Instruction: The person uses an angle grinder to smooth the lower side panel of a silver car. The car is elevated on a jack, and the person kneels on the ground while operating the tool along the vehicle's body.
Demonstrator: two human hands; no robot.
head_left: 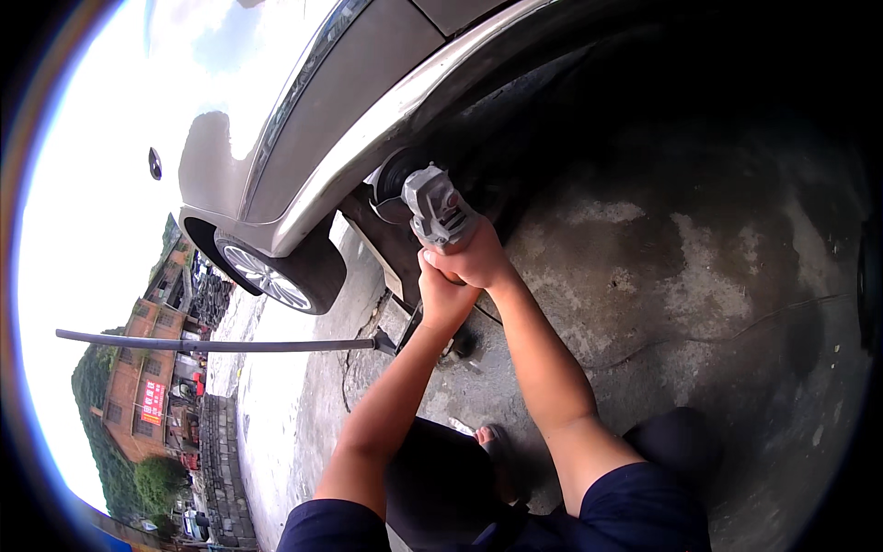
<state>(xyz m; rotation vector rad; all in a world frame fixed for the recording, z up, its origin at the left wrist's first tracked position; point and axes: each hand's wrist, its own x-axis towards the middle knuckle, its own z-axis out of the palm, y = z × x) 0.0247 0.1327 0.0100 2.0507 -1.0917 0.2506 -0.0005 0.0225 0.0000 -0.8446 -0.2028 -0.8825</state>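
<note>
Both my hands are closed around an angle grinder (432, 200) with a grey metal head. My right hand (478, 256) wraps the body just behind the head. Lower and slightly to the left, my left hand (447, 296) grips too, pressed against the right one. The dark disc (397, 179) and its guard are right at the lower sill (372, 138) of a raised beige car (340, 101); whether the disc touches the metal, I cannot tell. Most of the grinder's body is hidden inside my hands.
A floor jack's long handle (221, 346) sticks out to the left, its base under the car. The car's wheel (267, 274) is at left. A thin cord (644, 350) crosses the stained concrete floor (708, 285) at right. My sandalled foot (497, 442) is below.
</note>
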